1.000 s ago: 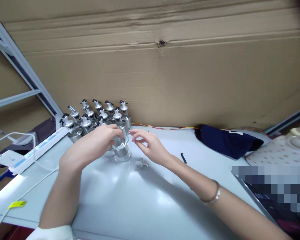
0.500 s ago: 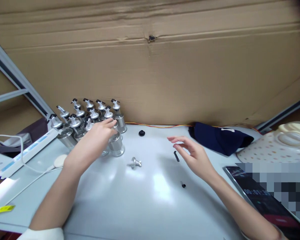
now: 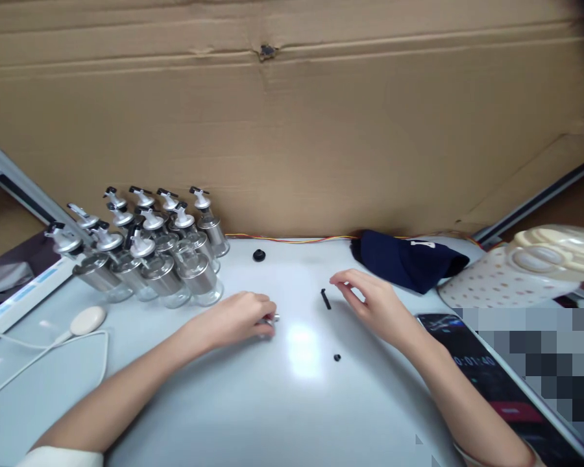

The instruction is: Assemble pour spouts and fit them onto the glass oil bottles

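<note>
My left hand (image 3: 243,316) is closed around a small silver pour spout (image 3: 276,318) low over the table; most of the spout is hidden by the fingers. To the right hovers my right hand (image 3: 372,301), loosely curled and holding nothing that I can see. A thin black lever piece (image 3: 326,299) lies just left of its fingertips. Nearer to me is a small black cap (image 3: 337,357). Farther back rests a round black stopper (image 3: 259,255). One glass bottle with a metal sleeve (image 3: 197,275), at the front right of the bottle group, has no spout on top.
Several bottles with silver spouts (image 3: 153,220) stand at the back left, beside a white cable (image 3: 53,347) and power strip (image 3: 10,314). On the right are a navy cap (image 3: 394,256), a dotted container (image 3: 496,279) and a phone (image 3: 491,379). Cardboard (image 3: 292,143) rises behind.
My left hand has moved from the bottles down to the table and closed on the pour spout. My right hand stays near the black lever piece. The view has shifted right.
</note>
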Demonstrator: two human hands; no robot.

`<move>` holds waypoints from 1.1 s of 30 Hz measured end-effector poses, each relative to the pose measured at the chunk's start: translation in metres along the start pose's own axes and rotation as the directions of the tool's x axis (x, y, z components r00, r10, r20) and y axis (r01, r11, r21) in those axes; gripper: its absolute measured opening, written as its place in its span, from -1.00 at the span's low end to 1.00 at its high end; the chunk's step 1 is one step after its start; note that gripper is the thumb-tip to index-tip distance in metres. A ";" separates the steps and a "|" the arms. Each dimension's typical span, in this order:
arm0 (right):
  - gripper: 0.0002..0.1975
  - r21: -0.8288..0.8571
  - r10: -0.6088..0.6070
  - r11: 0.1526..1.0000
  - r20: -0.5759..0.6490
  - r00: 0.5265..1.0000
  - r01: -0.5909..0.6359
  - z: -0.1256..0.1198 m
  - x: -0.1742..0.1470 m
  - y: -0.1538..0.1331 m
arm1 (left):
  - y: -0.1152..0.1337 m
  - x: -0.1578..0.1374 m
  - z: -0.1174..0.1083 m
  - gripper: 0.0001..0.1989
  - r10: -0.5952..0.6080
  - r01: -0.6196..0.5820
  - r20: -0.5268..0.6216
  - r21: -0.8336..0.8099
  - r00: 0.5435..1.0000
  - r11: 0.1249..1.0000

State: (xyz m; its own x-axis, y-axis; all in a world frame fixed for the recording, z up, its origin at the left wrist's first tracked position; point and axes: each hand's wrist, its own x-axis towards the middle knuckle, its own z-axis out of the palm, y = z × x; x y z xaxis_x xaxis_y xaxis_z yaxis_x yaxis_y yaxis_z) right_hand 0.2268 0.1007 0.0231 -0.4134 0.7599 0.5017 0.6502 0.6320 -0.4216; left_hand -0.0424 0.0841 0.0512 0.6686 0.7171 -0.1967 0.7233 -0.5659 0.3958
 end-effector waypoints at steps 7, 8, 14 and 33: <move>-0.79 0.068 0.114 0.989 0.244 0.963 -0.134 0.003 -0.001 -0.017 | 0.000 0.019 0.059 -0.87 0.038 -0.136 -0.366 -0.246 0.930 0.960; -0.81 0.079 0.113 0.987 0.282 0.953 -0.141 0.004 -0.002 -0.021 | 0.000 0.018 0.061 -0.86 0.068 -0.174 -0.392 -0.241 0.917 0.955; -0.87 0.145 -0.037 0.989 0.295 0.955 -0.006 0.015 -0.007 -0.037 | -0.001 0.016 0.061 -0.80 0.155 -0.341 -0.572 -0.233 0.805 0.911; -0.83 0.151 -0.162 0.979 0.144 0.976 0.140 0.017 -0.008 -0.045 | -0.007 0.019 0.067 -0.58 0.349 -0.511 -0.629 -0.090 0.695 0.855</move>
State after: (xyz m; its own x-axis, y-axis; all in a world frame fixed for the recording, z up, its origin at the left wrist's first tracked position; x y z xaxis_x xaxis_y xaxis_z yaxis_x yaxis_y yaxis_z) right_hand 0.1901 0.0690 0.0248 -0.6011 0.6611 0.4490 0.4819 0.7480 -0.4563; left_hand -0.0230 0.0748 -0.0155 0.6088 0.5565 0.5653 0.2616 -0.8136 0.5192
